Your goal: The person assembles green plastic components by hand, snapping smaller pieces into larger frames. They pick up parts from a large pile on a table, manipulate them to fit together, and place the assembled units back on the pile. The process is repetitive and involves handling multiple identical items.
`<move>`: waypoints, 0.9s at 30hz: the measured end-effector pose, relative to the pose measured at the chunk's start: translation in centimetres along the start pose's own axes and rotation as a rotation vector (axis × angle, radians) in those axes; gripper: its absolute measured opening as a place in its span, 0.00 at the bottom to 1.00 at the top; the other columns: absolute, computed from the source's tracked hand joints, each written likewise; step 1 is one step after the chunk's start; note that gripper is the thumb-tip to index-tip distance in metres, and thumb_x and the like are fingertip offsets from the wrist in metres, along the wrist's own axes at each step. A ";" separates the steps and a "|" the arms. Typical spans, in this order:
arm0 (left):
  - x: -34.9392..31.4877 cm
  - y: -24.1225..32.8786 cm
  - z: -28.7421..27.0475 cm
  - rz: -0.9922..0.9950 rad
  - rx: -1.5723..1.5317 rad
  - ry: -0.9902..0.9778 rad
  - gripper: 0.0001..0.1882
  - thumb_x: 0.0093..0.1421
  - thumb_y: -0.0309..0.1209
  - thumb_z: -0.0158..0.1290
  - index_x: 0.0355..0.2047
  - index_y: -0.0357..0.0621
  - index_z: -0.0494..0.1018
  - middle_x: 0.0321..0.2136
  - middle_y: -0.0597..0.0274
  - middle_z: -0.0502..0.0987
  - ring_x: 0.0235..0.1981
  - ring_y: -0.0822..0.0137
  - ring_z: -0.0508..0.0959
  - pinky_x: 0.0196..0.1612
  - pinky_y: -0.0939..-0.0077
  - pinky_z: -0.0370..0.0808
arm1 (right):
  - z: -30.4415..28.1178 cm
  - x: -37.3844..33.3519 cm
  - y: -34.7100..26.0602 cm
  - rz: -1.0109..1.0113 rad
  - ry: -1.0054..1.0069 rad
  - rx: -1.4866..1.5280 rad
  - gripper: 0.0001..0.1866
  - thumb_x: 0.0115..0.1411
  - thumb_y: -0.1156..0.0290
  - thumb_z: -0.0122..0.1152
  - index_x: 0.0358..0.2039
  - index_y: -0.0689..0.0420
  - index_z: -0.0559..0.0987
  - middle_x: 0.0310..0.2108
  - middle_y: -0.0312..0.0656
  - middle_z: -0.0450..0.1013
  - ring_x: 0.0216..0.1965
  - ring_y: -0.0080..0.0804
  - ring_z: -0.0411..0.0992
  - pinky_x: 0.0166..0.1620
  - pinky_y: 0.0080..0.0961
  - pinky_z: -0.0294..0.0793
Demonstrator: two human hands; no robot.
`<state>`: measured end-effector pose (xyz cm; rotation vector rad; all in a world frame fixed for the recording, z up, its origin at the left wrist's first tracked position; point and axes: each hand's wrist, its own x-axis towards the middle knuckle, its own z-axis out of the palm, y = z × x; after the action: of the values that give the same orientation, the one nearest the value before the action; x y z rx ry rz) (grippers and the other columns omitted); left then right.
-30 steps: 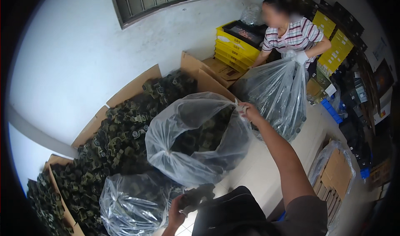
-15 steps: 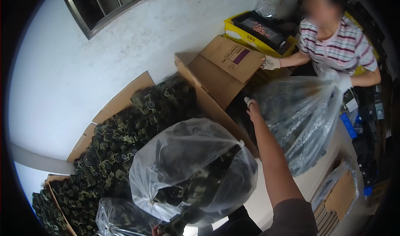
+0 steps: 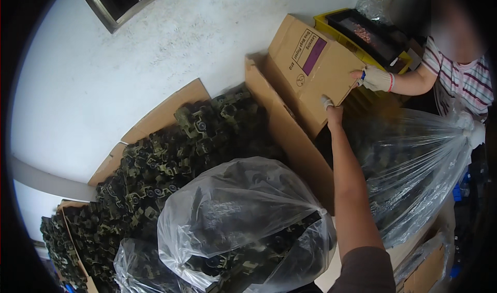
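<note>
My right hand [image 3: 334, 112] reaches forward and grips the lower edge of a brown cardboard box flap [image 3: 309, 60]. A white covering on one digit lies over the flap's face; the other fingers are mostly hidden. A co-worker's gloved hand [image 3: 377, 79] holds the same flap at its right edge. Below my forearm is a knotted clear plastic bag [image 3: 233, 189] with dark green camouflage-patterned parts inside. Out of sight is my left hand.
Loose camouflage parts [image 3: 150, 174] fill a large carton along the white wall. The co-worker's other hand gathers a big clear bag [image 3: 414, 163] at right. A yellow crate [image 3: 323, 21] bears a black tray [image 3: 365, 34]. Another smaller bag [image 3: 140, 264] lies low left.
My right hand has moved forward onto the flap and closed on its edge. The flap has swung up, more upright. My left hand, at the lower edge before, has left the picture.
</note>
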<state>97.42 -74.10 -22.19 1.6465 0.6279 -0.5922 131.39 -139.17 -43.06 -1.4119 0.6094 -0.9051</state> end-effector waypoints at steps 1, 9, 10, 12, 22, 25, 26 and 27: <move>-0.8 0.1 0.3 -0.008 -0.002 0.035 0.36 0.57 0.30 0.52 0.61 0.44 0.45 0.53 0.54 0.62 0.52 0.63 0.63 0.53 0.70 0.62 | 2.4 -3.8 -1.8 -0.029 -0.004 -0.065 0.10 0.55 0.71 0.57 0.31 0.66 0.79 0.28 0.37 0.75 0.30 0.22 0.72 0.34 0.23 0.71; -0.7 0.6 1.4 0.040 -0.007 -0.031 0.36 0.56 0.30 0.52 0.61 0.43 0.46 0.53 0.54 0.62 0.51 0.63 0.64 0.52 0.70 0.63 | 5.1 -23.3 -5.8 -0.392 -0.515 -0.461 0.28 0.40 0.79 0.63 0.47 0.53 0.74 0.41 0.50 0.72 0.43 0.47 0.71 0.43 0.38 0.70; -0.8 0.7 1.4 0.055 -0.002 -0.039 0.36 0.56 0.30 0.52 0.61 0.42 0.46 0.53 0.54 0.62 0.51 0.63 0.64 0.52 0.70 0.63 | 5.6 -24.0 -5.6 -0.385 -0.513 -0.515 0.29 0.41 0.79 0.63 0.48 0.52 0.73 0.42 0.49 0.72 0.44 0.46 0.71 0.44 0.38 0.70; -1.3 1.0 1.4 0.069 -0.001 -0.053 0.36 0.56 0.30 0.52 0.61 0.42 0.46 0.53 0.54 0.62 0.51 0.63 0.64 0.52 0.70 0.63 | 6.1 -24.6 -5.0 -0.370 -0.517 -0.621 0.30 0.41 0.78 0.63 0.49 0.50 0.73 0.43 0.48 0.72 0.45 0.45 0.69 0.45 0.38 0.69; -4.1 0.9 -0.4 0.115 -0.041 -0.077 0.35 0.56 0.30 0.51 0.60 0.40 0.47 0.53 0.54 0.62 0.51 0.63 0.64 0.51 0.71 0.64 | 6.5 -25.1 -4.9 -0.300 -0.481 -0.530 0.27 0.45 0.78 0.61 0.49 0.49 0.73 0.43 0.49 0.72 0.46 0.45 0.70 0.46 0.34 0.70; -4.6 0.8 -0.8 0.101 -0.002 -0.055 0.33 0.54 0.32 0.51 0.58 0.38 0.50 0.52 0.54 0.63 0.50 0.63 0.64 0.51 0.69 0.64 | 6.7 -25.7 -5.2 -0.324 -0.458 -0.535 0.28 0.45 0.78 0.61 0.50 0.48 0.72 0.43 0.49 0.72 0.46 0.46 0.70 0.47 0.35 0.69; -4.7 0.6 -1.2 0.107 0.001 -0.056 0.33 0.54 0.32 0.51 0.58 0.38 0.51 0.51 0.54 0.63 0.50 0.64 0.64 0.51 0.69 0.63 | 6.8 -25.9 -5.3 -0.314 -0.467 -0.572 0.28 0.45 0.77 0.61 0.50 0.48 0.72 0.43 0.49 0.72 0.46 0.46 0.70 0.47 0.35 0.69; -4.8 0.6 -1.3 0.106 -0.003 -0.051 0.33 0.54 0.32 0.51 0.58 0.38 0.51 0.51 0.54 0.63 0.50 0.64 0.64 0.51 0.69 0.64 | 6.8 -26.0 -5.3 -0.304 -0.473 -0.614 0.28 0.45 0.77 0.61 0.50 0.48 0.72 0.43 0.49 0.72 0.46 0.46 0.69 0.47 0.36 0.69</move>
<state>94.41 -73.24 -18.24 1.6463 0.5008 -0.5544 121.86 -113.53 -41.12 -2.2344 0.3194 -0.5910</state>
